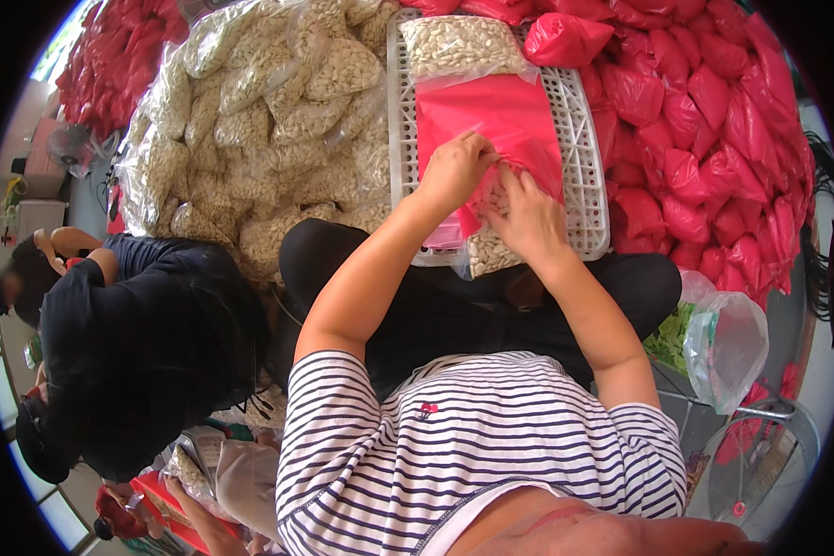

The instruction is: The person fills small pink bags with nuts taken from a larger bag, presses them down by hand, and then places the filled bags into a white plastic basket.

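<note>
Before me, a sheet-like pink plastic bag (486, 115) lies flat on an upturned white plastic crate (577, 139). My left hand (459, 170) pinches the bag's near edge between thumb and fingers. A clear bag of pale seeds (490, 254) rests at the crate's near edge, its upper part partly covered by pink plastic. Over it lies my right hand (532, 215), gripping the clear bag, with its fingertips close to the left ones at the pink edge. Another clear bag of seeds (462, 45) sits at the crate's far end.
Clear seed bags (271, 104) are heaped at left, filled pink bags (695, 139) at right. A person in black (153, 333) bends close on the left. A clear plastic bag (726, 351) and a fan (757, 465) stand at lower right.
</note>
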`<state>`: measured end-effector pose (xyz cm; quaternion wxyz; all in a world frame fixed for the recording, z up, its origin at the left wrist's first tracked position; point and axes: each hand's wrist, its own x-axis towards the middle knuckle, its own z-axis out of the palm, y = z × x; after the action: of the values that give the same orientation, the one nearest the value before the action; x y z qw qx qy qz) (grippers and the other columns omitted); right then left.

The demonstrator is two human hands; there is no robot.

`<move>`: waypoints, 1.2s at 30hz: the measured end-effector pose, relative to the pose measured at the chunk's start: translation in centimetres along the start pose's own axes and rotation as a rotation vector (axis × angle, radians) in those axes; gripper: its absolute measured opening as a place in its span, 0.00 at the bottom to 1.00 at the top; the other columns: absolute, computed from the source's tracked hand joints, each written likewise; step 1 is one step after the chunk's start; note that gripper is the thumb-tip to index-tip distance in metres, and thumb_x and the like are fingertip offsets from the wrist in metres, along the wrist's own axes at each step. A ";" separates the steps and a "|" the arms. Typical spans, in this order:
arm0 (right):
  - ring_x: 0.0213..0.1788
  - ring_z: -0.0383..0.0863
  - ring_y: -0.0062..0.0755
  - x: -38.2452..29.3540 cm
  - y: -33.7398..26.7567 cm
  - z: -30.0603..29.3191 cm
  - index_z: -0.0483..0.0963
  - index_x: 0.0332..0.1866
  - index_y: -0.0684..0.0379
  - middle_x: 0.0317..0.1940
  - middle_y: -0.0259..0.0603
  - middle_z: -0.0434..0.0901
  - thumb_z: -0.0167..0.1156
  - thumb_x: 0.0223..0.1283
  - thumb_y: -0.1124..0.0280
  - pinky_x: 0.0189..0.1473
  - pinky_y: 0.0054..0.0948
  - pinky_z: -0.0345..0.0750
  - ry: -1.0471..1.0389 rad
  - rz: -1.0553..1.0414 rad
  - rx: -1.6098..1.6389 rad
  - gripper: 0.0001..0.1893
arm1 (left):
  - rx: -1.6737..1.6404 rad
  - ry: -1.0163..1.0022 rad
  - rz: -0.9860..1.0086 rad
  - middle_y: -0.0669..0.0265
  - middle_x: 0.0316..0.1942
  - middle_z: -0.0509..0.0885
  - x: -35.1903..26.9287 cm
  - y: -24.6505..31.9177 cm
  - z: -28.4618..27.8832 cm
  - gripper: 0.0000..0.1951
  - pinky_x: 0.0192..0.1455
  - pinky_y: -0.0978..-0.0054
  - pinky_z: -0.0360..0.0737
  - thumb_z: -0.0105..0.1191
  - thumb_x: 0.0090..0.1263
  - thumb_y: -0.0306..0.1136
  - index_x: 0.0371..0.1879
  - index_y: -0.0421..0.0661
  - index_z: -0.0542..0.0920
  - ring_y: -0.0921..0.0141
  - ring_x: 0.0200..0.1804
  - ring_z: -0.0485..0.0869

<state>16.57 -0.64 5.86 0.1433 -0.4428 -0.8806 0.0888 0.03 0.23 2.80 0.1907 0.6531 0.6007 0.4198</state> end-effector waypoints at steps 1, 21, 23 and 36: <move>0.35 0.83 0.50 -2.4 0.1 -0.7 0.72 0.59 0.56 0.52 0.52 0.76 0.70 0.49 0.58 0.36 0.44 0.80 -0.011 -0.058 0.022 0.30 | 0.009 -0.009 0.008 0.53 0.35 0.82 0.2 0.1 -0.3 0.08 0.42 0.59 0.79 0.59 0.63 0.31 0.33 0.39 0.80 0.52 0.39 0.82; 0.39 0.82 0.51 -3.6 9.2 0.2 0.67 0.59 0.55 0.41 0.42 0.81 0.71 0.49 0.64 0.37 0.48 0.78 0.255 0.277 -0.150 0.31 | 0.511 -0.200 -0.393 0.50 0.41 0.83 -5.1 1.1 -1.8 0.24 0.52 0.62 0.79 0.67 0.55 0.38 0.51 0.43 0.80 0.54 0.49 0.82; 0.35 0.82 0.54 -1.3 12.1 1.0 0.73 0.53 0.54 0.34 0.49 0.82 0.66 0.52 0.67 0.38 0.47 0.78 0.041 0.305 -0.082 0.21 | 0.439 -0.177 -0.397 0.52 0.36 0.84 -3.7 -1.5 -1.5 0.21 0.45 0.61 0.82 0.64 0.57 0.34 0.50 0.42 0.80 0.57 0.42 0.85; 0.36 0.82 0.55 -0.2 10.7 -7.9 0.79 0.34 0.58 0.29 0.50 0.82 0.60 0.57 0.66 0.40 0.49 0.77 -0.091 0.174 -0.075 0.07 | -0.219 -0.002 -0.655 0.57 0.27 0.84 -4.4 2.4 -5.6 0.24 0.29 0.70 0.79 0.64 0.56 0.23 0.52 0.36 0.73 0.68 0.26 0.84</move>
<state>27.35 5.72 10.25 0.0782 -0.5181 -0.8472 0.0877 -2.47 -5.89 6.41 0.3852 0.4015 0.7296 0.3977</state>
